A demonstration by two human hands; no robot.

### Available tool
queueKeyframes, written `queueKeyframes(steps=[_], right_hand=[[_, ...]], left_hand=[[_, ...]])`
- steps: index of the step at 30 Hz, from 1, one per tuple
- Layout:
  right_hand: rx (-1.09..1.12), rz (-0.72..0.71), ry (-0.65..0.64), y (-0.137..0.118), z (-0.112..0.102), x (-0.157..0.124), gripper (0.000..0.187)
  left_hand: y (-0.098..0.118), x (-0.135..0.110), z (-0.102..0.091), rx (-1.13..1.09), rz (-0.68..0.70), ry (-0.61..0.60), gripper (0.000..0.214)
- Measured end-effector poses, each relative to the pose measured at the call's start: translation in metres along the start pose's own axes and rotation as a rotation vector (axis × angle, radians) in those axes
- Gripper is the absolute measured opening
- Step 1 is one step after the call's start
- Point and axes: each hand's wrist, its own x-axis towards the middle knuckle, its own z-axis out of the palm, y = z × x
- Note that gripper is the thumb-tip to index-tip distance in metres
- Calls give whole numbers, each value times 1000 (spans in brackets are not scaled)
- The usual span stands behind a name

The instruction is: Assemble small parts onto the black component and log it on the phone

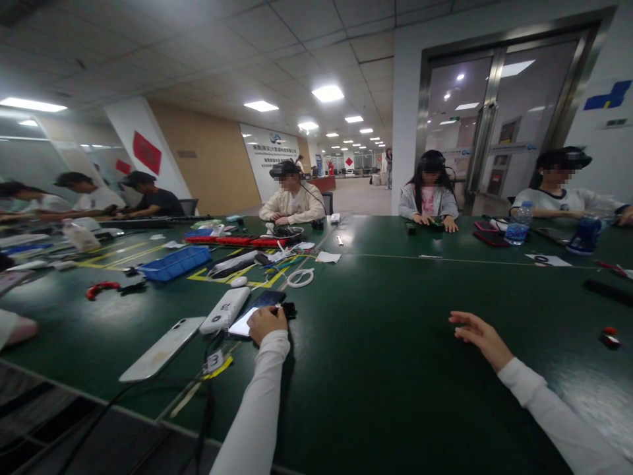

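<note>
My left hand (pixel 266 322) rests curled on the near end of a dark smartphone (pixel 260 309) whose screen glows; the fingers are closed around its edge. A white power bank (pixel 225 310) lies just left of the phone, and a white phone (pixel 163 348) lies face down further left. My right hand (pixel 479 334) hovers low over bare green tabletop (pixel 386 343), fingers stretched out and slightly apart, holding nothing. Both arms wear white sleeves.
A blue tray (pixel 174 262), a coiled white cable (pixel 301 278), red tools and yellow tape marks lie beyond my left hand. Several seated people work around the table. A water bottle (pixel 519 224) and a small red object (pixel 610 337) are at the right. Black cables hang off the near edge.
</note>
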Motion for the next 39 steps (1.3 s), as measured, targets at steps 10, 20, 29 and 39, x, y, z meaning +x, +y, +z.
queueKeyframes(steps=[10,20,29,39], right_hand=[[19,-4,5,6,0,3,47],[15,-9,-19,1,-1,1,45],[27,12,4,5,-1,3,47],[36,-19,9,1,0,2,47]], left_hand=[[5,-4,-6,5,1,-54,28],[7,-3,-6,41,23,-7,28],[8,-4,-10,86,30,-20,30],[9,-2,-8,60,48,1,29]])
